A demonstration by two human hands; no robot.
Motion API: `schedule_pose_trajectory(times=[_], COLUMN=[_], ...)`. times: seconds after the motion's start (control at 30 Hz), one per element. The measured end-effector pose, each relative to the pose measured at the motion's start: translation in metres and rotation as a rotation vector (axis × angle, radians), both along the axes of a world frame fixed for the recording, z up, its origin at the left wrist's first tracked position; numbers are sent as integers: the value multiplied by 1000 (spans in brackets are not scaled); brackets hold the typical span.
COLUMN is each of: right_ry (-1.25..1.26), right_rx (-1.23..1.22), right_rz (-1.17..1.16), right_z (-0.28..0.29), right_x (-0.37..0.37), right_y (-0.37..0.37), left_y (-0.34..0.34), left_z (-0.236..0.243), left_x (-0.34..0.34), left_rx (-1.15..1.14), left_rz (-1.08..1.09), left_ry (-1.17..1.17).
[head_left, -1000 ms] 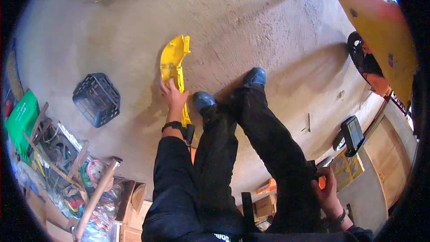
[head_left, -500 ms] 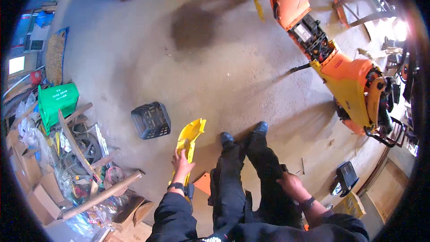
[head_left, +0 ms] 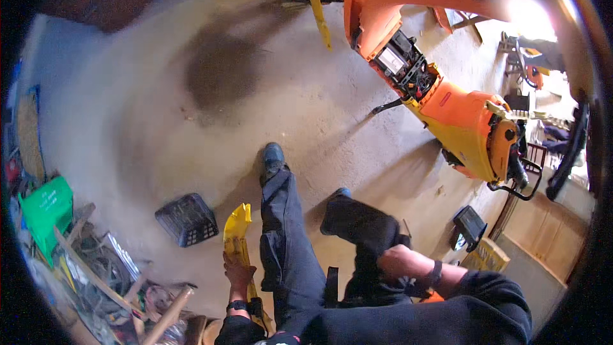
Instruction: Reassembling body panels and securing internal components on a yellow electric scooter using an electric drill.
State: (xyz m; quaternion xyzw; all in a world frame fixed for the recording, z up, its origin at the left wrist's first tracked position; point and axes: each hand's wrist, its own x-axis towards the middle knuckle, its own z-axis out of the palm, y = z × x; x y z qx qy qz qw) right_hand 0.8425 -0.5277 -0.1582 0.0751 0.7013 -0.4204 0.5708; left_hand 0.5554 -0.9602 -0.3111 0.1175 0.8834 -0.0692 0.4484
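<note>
My left hand (head_left: pixel 239 273) is closed around a long, curved yellow plastic panel (head_left: pixel 237 233), which hangs beside my left leg with its wide end pointing forward. The lower part of the panel runs back past my wrist. My right hand (head_left: pixel 396 262) is a closed fist over my right thigh. A small dark shape (head_left: pixel 403 241) shows just ahead of it, and I cannot make out what the fingers hold. Ahead to the right stands an orange and yellow scooter (head_left: pixel 469 124), its middle uncovered so that dark inner parts (head_left: pixel 403 64) show. Neither hand touches it.
A black plastic crate (head_left: pixel 187 220) sits on the floor to my left. Beyond it are a green bin (head_left: pixel 50 207) and a heap of wood and scraps. On the right lie a black-framed mirror-like part (head_left: pixel 469 227) and a yellow box (head_left: pixel 486 255). The scooter's stand (head_left: pixel 386 107) juts out.
I have stepped forward, my left foot now ahead of the right. The crate and scooter have shifted left and down or nearer in view. The yellow panel stays in my left hand.
</note>
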Motion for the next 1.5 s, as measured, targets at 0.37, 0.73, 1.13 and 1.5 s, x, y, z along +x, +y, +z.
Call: schedule_pose_trajectory(times=[0.37,0.73,1.13,1.5], right_ry=[192,510,364,95], right_rx=[-622,-1242,110,-13], right_rz=[-405,-660,-714,-924], right_z=[-105,-86,-358,-478], right_x=[-203,-179,-50,80], right_y=[-49,-127,249,193], left_y=[157,507,621,686], left_z=[-125,-173,-302,-358], left_x=[-200,-161,54,143], left_rx=[30,484,172,188], left_rz=[-432,-1151,-1309,-1733], left_ry=[66,-343,-1328,-1167])
